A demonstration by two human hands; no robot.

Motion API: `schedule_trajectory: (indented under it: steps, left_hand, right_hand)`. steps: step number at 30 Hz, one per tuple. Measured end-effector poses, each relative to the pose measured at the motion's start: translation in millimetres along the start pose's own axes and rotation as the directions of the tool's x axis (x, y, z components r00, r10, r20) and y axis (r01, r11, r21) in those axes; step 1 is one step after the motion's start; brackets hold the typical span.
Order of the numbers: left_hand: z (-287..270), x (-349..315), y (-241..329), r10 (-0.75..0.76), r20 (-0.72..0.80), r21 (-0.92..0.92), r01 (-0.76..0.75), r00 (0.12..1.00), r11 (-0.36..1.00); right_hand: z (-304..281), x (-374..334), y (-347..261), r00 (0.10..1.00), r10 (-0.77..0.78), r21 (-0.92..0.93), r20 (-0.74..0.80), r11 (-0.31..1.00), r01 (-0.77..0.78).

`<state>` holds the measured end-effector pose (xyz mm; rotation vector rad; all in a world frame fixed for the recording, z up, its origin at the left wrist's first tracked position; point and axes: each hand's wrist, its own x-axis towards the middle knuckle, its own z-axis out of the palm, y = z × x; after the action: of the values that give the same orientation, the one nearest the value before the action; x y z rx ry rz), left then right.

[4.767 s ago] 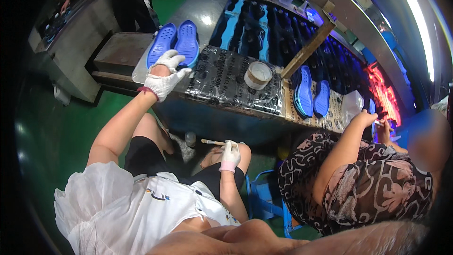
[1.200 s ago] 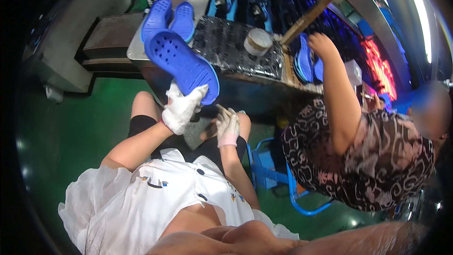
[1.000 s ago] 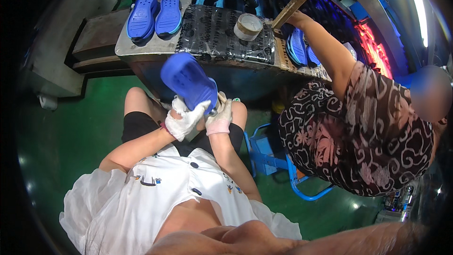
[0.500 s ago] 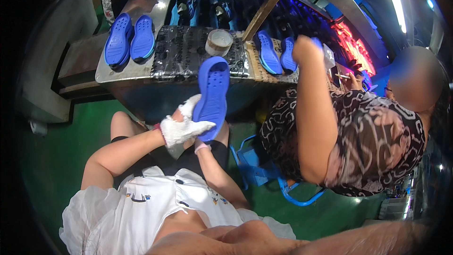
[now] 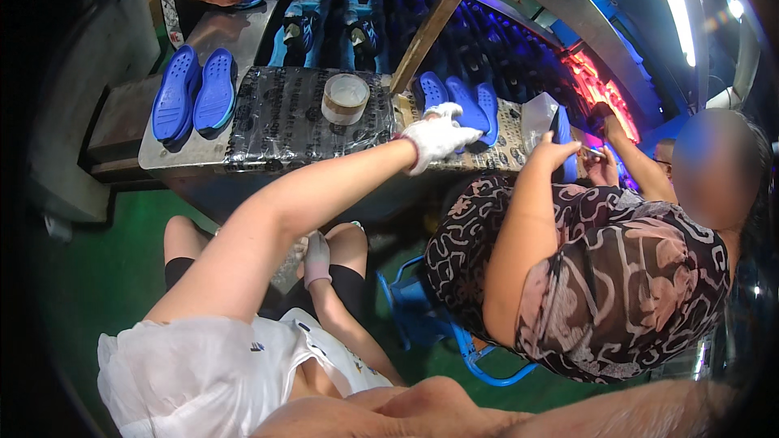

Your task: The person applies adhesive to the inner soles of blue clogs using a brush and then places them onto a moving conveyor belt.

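Note:
My left hand [image 5: 442, 138], in a white knitted glove, stretches across the bench to the right. Its thumb and fingers are apart, at the near end of a blue shoe sole [image 5: 466, 105]. Another blue sole [image 5: 431, 89] lies left of that one, partly hidden by the glove, and a third blue sole [image 5: 488, 107] sits on its right. Down at my lap is my right hand [image 5: 317, 258], in a pale pinkish-grey glove. Its fingers look curled against something whitish, too small and shaded to name.
Two blue soles [image 5: 215, 91] lie at the bench's left end. A tape roll [image 5: 346, 99] stands on the black-wrapped bench top [image 5: 272, 126]. A wooden post [image 5: 432, 23] rises beside the soles. Close on my right, a seated co-worker holds a blue sole [image 5: 566, 146]. Shoes lie on the dark conveyor [image 5: 324, 20] behind.
My left hand has gone from my lap to the bench at right, and the sole has left my hands. Three soles lie there instead of two. The co-worker's raised arm has come down.

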<state>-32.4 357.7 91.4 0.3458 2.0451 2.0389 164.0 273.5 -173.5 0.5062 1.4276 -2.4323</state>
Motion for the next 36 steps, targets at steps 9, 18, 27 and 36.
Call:
schedule_trajectory:
  steps: [9,18,27,36]
  left_hand:
    - [-169.5,-207.5,-33.2,0.697,0.117,0.662,-0.579,0.707,0.477]
    - [-360.2,-259.3,-13.3,0.296,-0.810,0.568,0.551,0.506,0.611]
    - [-390.6,-278.3,5.2,-0.167,-0.757,0.058,0.319,0.632,0.946]
    - [-269.6,-311.6,7.1,0.014,-0.824,-0.212,-0.331,0.566,0.920]
  right_hand:
    - [1.4,9.4,14.2,1.000,-0.016,-0.167,-0.021,0.986,0.013]
    - [-4.4,1.6,2.6,0.997,0.067,-0.205,-0.029,0.976,-0.072]
    - [-6.5,-11.6,-5.0,0.997,0.065,-0.284,-0.034,0.956,-0.072]
    - [38.0,-64.6,-78.1,0.923,-0.374,-0.312,0.084,0.870,0.381]
